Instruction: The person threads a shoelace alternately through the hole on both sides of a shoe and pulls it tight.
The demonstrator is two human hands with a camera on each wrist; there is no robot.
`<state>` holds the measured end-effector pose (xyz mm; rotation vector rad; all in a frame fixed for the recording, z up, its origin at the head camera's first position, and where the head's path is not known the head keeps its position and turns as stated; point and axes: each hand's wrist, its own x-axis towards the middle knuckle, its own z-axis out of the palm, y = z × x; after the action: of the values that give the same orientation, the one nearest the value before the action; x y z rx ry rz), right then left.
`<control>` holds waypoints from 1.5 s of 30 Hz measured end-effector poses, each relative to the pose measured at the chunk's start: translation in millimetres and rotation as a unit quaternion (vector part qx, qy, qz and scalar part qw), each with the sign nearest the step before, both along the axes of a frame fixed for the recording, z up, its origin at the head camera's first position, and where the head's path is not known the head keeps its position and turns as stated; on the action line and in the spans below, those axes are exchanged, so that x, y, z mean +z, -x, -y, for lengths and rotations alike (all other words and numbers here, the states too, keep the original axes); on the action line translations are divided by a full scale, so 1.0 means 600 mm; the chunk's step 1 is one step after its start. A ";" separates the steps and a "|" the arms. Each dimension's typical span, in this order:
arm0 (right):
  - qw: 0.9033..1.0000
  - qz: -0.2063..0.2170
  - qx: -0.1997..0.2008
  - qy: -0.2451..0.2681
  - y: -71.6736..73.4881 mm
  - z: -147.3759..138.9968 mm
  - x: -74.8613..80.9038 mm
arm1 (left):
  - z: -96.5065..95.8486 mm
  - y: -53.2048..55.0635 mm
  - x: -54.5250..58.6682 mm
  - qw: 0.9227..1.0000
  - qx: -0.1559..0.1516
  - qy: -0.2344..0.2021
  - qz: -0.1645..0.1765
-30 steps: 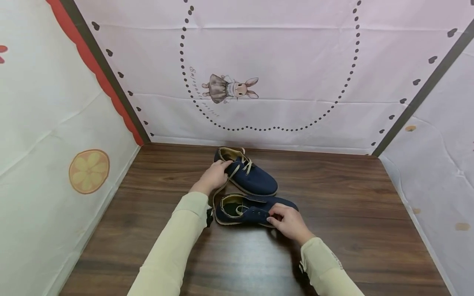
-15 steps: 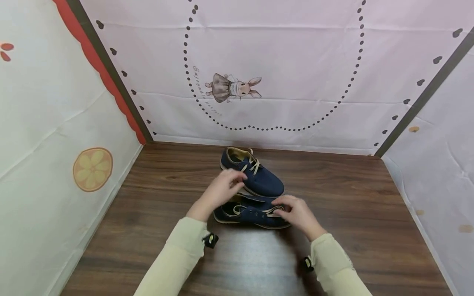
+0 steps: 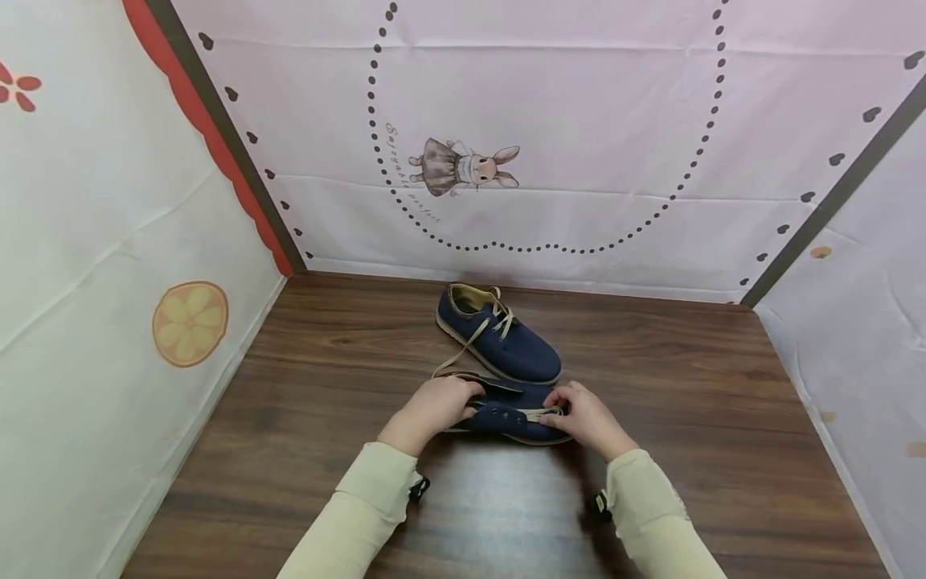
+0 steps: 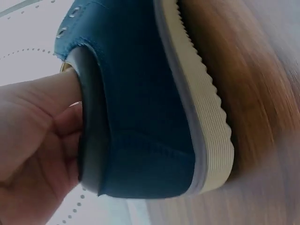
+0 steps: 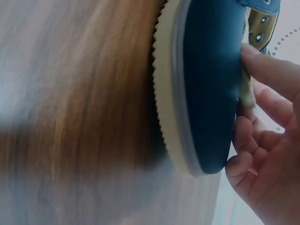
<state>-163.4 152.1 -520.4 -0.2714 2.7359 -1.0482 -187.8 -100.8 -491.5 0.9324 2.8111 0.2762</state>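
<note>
Two navy lace-up shoes with tan soles lie on the floor, toes to the right in the head view. My left hand (image 3: 432, 412) reaches into the opening of the near shoe (image 3: 502, 418). Its thumb passes inside the collar in the left wrist view, and its fingertips are hidden there. Over the toe end of that same shoe, my right hand (image 3: 587, 420) pinches a beige shoelace (image 5: 246, 91). The far shoe (image 3: 517, 350) sits just behind, its lace threaded, with one lace end (image 3: 460, 354) trailing toward the near shoe.
Dark wood-grain floor (image 3: 325, 386) surrounds the shoes. A pale printed sheet (image 3: 579, 145) rises close behind the far shoe. More printed sheets stand at the left (image 3: 108, 322) and right (image 3: 854, 305).
My left hand has left the far shoe and come nearer, into the near shoe's opening. My right hand stays by the near shoe's toe. The view has shifted slightly.
</note>
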 end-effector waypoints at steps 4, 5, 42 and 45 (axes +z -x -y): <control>0.999 -0.001 -0.027 0.024 0.002 0.000 0.003 | 0.010 0.006 0.003 0.995 0.025 -0.093 0.036; 0.999 0.000 -0.036 0.036 0.003 -0.001 0.004 | 0.014 0.007 0.005 0.991 0.039 -0.123 0.044; 0.691 0.036 -0.105 0.715 0.030 -0.018 0.065 | 0.058 -0.020 0.047 0.950 -0.010 -0.245 0.193; 0.704 0.050 -0.074 0.704 0.032 -0.013 0.075 | 0.024 -0.024 0.039 0.955 -0.030 -0.241 0.171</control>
<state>-182.4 159.9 -475.2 -0.1504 1.2491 -2.8233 -173.5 -115.1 -468.3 0.9400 2.4270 1.0409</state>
